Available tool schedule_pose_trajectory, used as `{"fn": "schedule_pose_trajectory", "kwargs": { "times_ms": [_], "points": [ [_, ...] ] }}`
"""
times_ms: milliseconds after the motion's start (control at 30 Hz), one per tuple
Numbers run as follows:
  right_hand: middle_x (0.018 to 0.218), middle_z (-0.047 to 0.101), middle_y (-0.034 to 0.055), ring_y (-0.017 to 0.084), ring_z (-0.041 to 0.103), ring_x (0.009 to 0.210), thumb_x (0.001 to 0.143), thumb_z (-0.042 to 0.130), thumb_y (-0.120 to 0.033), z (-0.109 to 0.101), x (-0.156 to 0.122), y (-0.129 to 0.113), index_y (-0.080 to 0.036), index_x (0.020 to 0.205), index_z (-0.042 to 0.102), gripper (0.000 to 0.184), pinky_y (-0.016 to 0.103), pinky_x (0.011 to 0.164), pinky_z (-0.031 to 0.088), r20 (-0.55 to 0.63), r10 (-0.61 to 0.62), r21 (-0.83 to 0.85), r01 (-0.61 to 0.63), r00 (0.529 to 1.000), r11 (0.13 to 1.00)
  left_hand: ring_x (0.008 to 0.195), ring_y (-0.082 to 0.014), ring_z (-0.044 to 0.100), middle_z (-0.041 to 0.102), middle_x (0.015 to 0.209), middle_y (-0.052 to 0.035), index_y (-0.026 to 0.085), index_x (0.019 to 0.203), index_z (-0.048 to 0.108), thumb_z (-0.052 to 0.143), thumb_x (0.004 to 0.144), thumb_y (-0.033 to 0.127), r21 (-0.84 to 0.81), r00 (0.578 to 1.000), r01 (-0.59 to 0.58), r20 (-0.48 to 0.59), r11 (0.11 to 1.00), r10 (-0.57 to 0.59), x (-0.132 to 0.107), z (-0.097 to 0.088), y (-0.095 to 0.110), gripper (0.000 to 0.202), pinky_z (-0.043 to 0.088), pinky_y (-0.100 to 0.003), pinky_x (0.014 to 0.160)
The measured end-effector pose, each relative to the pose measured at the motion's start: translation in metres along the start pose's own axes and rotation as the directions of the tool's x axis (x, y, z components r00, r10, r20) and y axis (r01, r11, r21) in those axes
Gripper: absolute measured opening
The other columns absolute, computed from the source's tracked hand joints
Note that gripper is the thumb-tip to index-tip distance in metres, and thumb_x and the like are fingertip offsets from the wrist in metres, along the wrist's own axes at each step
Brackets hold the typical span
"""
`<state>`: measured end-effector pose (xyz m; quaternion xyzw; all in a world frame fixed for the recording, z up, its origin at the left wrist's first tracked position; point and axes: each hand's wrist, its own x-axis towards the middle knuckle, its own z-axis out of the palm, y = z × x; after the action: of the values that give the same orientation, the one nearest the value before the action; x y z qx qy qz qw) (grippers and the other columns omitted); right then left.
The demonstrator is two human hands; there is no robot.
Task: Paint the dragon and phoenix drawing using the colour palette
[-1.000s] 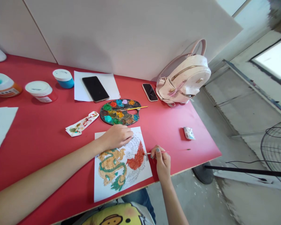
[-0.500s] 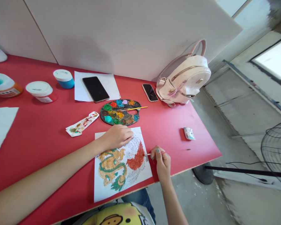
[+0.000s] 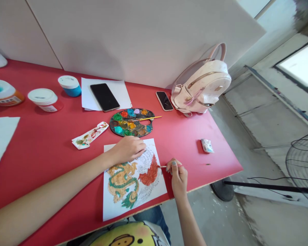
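Note:
A white sheet with a painted dragon drawing (image 3: 133, 181) lies near the front edge of the red table (image 3: 41, 150). My left hand (image 3: 128, 149) rests on the sheet's top part, fingers curled, pressing it down. My right hand (image 3: 178, 176) pinches a thin paintbrush (image 3: 169, 166) whose tip touches the red painted patch at the sheet's right side. A dark paint palette (image 3: 131, 122) with many colours sits just behind the sheet, a yellow-handled brush (image 3: 147, 119) lying across it.
A paint-smeared strip (image 3: 89, 135) lies left of the palette. Two phones (image 3: 104, 97) (image 3: 164, 100), one on white paper, and a pink backpack (image 3: 202, 85) stand at the back. Paint jars (image 3: 45, 99) (image 3: 69, 85) are at left. A small wrapper (image 3: 207, 145) lies right. The table edge drops off at right.
My right hand has shifted very slightly with the brush at the red patch. The left hand stays in place on the sheet.

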<state>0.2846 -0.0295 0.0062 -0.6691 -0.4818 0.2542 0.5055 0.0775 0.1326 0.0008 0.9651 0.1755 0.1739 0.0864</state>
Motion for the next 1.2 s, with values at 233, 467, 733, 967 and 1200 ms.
{"fn": "schedule_pose_trajectory", "kwargs": {
  "times_ms": [233, 467, 733, 967, 1200],
  "points": [
    [0.058, 0.047, -0.0018, 0.013, 0.041, 0.052, 0.105, 0.044, -0.058, 0.0005, -0.0006, 0.0035, -0.021, 0.062, 0.054, 0.058, 0.028, 0.053, 0.032, -0.002, -0.001, 0.000, 0.001, 1.000, 1.000, 0.069, -0.0164, 0.056, 0.065, 0.072, -0.0006, 0.021, 0.078, 0.058, 0.046, 0.103, 0.030, 0.012, 1.000, -0.004, -0.009, 1.000, 0.004, 0.0005, 0.0000, -0.0002, 0.030, 0.033, -0.033, 0.065],
    [0.059, 0.049, -0.0016, 0.013, 0.044, 0.054, 0.106, 0.043, -0.056, -0.0004, -0.0017, 0.0057, -0.020, 0.062, 0.054, 0.058, 0.028, 0.055, 0.032, -0.008, -0.022, 0.002, 0.022, 1.000, 1.000, 0.070, -0.0164, 0.057, 0.066, 0.073, -0.0003, 0.021, 0.078, 0.059, 0.046, 0.103, 0.030, 0.013, 1.000, 0.003, 0.014, 1.000, -0.003, 0.0005, 0.0007, -0.0002, 0.029, 0.033, -0.033, 0.065],
    [0.058, 0.049, -0.0019, 0.013, 0.044, 0.052, 0.106, 0.043, -0.058, 0.0000, -0.0003, 0.0041, -0.021, 0.062, 0.054, 0.059, 0.028, 0.054, 0.032, 0.004, -0.020, -0.002, 0.020, 1.000, 1.000, 0.071, -0.0161, 0.056, 0.066, 0.073, -0.0004, 0.021, 0.078, 0.059, 0.046, 0.103, 0.029, 0.001, 1.000, 0.007, 0.012, 1.000, -0.007, 0.0004, -0.0008, 0.0006, 0.029, 0.033, -0.033, 0.065],
    [0.057, 0.048, -0.0018, 0.013, 0.044, 0.052, 0.106, 0.043, -0.057, -0.0004, -0.0018, 0.0049, -0.020, 0.062, 0.054, 0.059, 0.028, 0.054, 0.032, 0.007, -0.020, 0.001, 0.020, 1.000, 1.000, 0.070, -0.0158, 0.055, 0.065, 0.073, -0.0007, 0.020, 0.078, 0.058, 0.046, 0.103, 0.029, -0.003, 1.000, 0.007, 0.007, 1.000, -0.007, 0.0003, -0.0005, 0.0005, 0.030, 0.031, -0.032, 0.065],
    [0.057, 0.047, -0.0021, 0.013, 0.043, 0.052, 0.106, 0.043, -0.057, -0.0009, -0.0025, 0.0049, -0.021, 0.062, 0.053, 0.058, 0.028, 0.053, 0.032, 0.023, -0.012, 0.011, 0.012, 1.000, 1.000, 0.072, -0.0159, 0.057, 0.066, 0.074, -0.0005, 0.020, 0.079, 0.059, 0.046, 0.103, 0.030, 0.002, 1.000, 0.010, 0.022, 1.000, -0.010, 0.0002, -0.0013, 0.0008, 0.029, 0.032, -0.032, 0.065]
  ]
}}
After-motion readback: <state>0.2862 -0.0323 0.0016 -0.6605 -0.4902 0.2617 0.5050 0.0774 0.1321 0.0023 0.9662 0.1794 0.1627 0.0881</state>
